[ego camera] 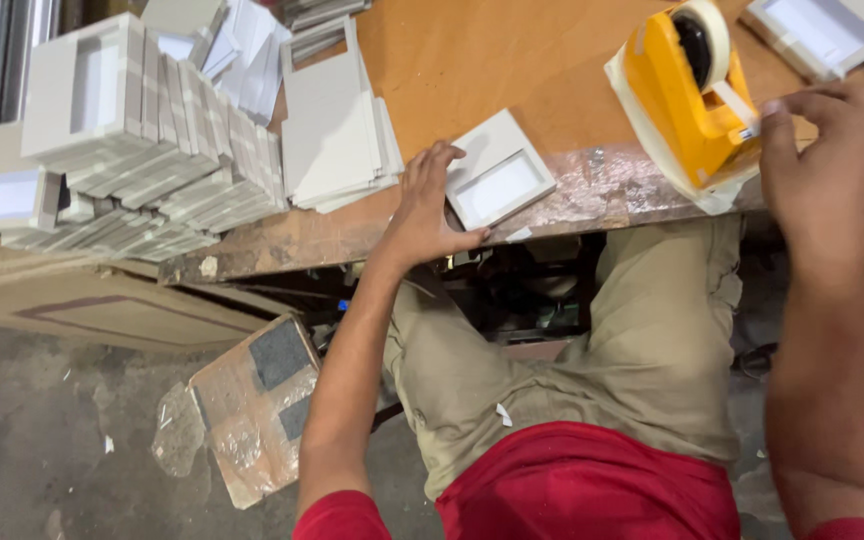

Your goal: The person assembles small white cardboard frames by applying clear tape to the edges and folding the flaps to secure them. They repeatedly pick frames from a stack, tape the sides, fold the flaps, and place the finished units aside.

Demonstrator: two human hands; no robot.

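Both hands work at the bench edge. Left hand (424, 205) lies spread, fingers wide, pressing a small white cardboard frame with a rectangular window (498, 180) flat on the orange wooden tabletop (512, 60), near its worn front edge. Right hand (824, 170) reaches loosely curled toward the yellow tape dispenser (687, 95) at two o'clock from the frame; whether it pinches tape I cannot tell. Holding the frame steady likely matters most. Stacked white frames (142, 150) sit at nine o'clock.

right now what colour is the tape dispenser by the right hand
Orange-yellow body with a black hub, seen in the head view: tape dispenser, beside the right hand.
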